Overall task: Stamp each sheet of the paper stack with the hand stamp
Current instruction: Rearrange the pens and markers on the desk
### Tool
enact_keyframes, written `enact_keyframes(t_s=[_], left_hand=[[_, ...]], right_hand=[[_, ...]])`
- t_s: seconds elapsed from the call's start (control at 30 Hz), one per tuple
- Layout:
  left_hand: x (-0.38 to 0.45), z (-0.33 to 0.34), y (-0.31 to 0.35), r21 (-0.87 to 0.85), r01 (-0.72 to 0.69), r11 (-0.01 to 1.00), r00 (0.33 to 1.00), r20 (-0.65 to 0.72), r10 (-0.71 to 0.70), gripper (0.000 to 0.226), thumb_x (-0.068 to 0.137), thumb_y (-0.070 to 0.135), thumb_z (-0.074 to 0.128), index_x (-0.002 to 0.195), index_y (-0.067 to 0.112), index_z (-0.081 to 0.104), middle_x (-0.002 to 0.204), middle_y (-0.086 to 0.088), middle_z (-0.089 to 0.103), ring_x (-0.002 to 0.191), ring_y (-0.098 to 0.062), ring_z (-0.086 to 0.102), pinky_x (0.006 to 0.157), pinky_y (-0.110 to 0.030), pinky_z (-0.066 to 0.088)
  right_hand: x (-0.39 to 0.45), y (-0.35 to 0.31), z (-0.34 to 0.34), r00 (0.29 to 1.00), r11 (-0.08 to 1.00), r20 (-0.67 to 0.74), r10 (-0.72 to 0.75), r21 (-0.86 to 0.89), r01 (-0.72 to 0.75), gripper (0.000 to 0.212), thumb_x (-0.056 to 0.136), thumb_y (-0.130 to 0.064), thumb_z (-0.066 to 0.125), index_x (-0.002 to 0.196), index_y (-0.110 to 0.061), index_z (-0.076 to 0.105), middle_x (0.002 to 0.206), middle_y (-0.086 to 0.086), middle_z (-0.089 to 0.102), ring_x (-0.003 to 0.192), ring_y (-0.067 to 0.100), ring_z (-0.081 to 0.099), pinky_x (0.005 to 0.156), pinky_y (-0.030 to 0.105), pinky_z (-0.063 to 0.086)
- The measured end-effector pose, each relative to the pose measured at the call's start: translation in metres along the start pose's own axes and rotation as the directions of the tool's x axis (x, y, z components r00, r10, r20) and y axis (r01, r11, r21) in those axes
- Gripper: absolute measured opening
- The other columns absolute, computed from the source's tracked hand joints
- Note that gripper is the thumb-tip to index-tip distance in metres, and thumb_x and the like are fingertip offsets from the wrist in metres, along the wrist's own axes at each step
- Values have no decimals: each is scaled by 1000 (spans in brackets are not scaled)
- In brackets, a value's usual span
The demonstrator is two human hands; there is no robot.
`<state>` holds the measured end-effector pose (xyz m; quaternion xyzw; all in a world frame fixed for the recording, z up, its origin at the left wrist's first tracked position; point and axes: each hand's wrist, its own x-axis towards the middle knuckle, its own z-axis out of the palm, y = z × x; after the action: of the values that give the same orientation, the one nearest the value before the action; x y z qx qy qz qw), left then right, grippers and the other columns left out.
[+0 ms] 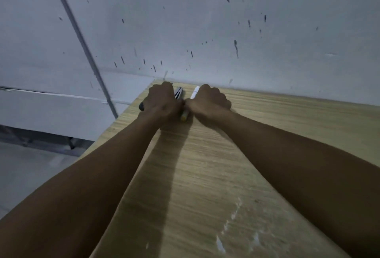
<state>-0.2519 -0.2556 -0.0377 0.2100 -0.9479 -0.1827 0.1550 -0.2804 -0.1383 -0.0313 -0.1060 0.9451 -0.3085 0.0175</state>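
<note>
A grey wall flecked with dark streaks backs a pale wood-grain tabletop bearing whitish smears near its front. Both bare forearms reach to its far edge. The left hand has its grip curled round a dark-ended object; the right hand curls over a slim white marker with a yellow end. Neither stamp nor paper stack shows.

The tabletop is pale yellowish wood with fine grain lines running across it and whitish smears near its close end. The wall is dull grey-white, flecked with dark drip marks. One marker has a white barrel and a yellow end; another object shows a black tip.
</note>
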Motion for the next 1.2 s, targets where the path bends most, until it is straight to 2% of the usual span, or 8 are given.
enact_keyframes(t_s=[0.1, 0.2, 0.3, 0.43, 0.7, 0.87, 1.07, 1.2], left_hand=[[4, 3, 3, 55, -6, 998, 1000, 11, 5, 30, 81, 32, 67, 89, 12, 47, 104, -17, 60, 95, -36, 59, 68, -38, 44], [4, 2, 6, 54, -11, 998, 1000, 7, 11, 30, 79, 28, 68, 87, 11, 44, 106, -20, 58, 96, -38, 59, 67, -37, 42], [-5, 2, 12, 35, -21, 999, 999, -26, 22, 32, 82, 36, 66, 85, 10, 46, 101, -19, 60, 91, -36, 60, 63, -35, 39], [-31, -1, 15, -43, 2, 999, 996, -86, -6, 38, 83, 44, 61, 81, 7, 56, 83, -10, 61, 74, -25, 57, 48, -27, 26], [-113, -29, 38, -275, -21, 961, 989, -150, -21, 42, 83, 39, 62, 69, 0, 72, 59, -13, 65, 59, -21, 62, 65, -35, 51], [-176, -30, 68, -417, -8, 909, 993, -112, -43, 48, 82, 48, 62, 109, 10, 69, 94, -8, 73, 95, -25, 66, 88, -40, 51], [-262, -16, 123, -468, -122, 875, 991, -106, 82, 31, 79, 38, 65, 100, 16, 72, 84, -4, 72, 82, -22, 66, 77, -35, 52], [-309, -5, 157, -434, -227, 872, 974, -117, 195, 27, 80, 33, 65, 96, 12, 72, 83, -5, 70, 79, -22, 64, 66, -28, 43]], right_hand=[[3, -1, -4, 999, 1000, 42, -3, 11, 2, 30, 75, -34, 67, 100, -19, 61, 103, 4, 60, 91, 27, 57, 67, 30, 37], [3, -2, -9, 998, 1000, 64, -3, 14, 2, 22, 74, -31, 68, 89, -18, 58, 89, 2, 55, 75, 23, 51, 55, 26, 32], [-4, 5, -18, 998, 1000, 63, -12, 6, 12, 24, 73, -31, 67, 74, -19, 47, 79, 0, 52, 73, 23, 53, 51, 25, 30], [-29, 22, -27, 997, 997, 46, -67, -43, 69, 30, 73, -33, 66, 70, -21, 39, 77, 0, 47, 81, 28, 55, 52, 27, 30], [-112, 58, -50, 997, 993, 15, -70, -94, 71, 31, 66, -19, 67, 68, -22, 36, 73, -2, 45, 60, 15, 43, 48, 25, 25], [-168, 97, -79, 990, 990, -136, 36, -130, -54, 34, 62, -33, 66, 68, -24, 35, 68, -5, 44, 53, 12, 40, 47, 23, 23], [-233, 154, -132, 954, 970, -258, 153, -144, -195, 31, 61, -35, 68, 69, -22, 41, 64, -4, 50, 51, 13, 46, 47, 23, 27], [-269, 193, -161, 931, 949, -309, 196, -177, -259, 30, 62, -35, 68, 70, -20, 43, 65, -2, 52, 52, 15, 50, 46, 23, 28]])
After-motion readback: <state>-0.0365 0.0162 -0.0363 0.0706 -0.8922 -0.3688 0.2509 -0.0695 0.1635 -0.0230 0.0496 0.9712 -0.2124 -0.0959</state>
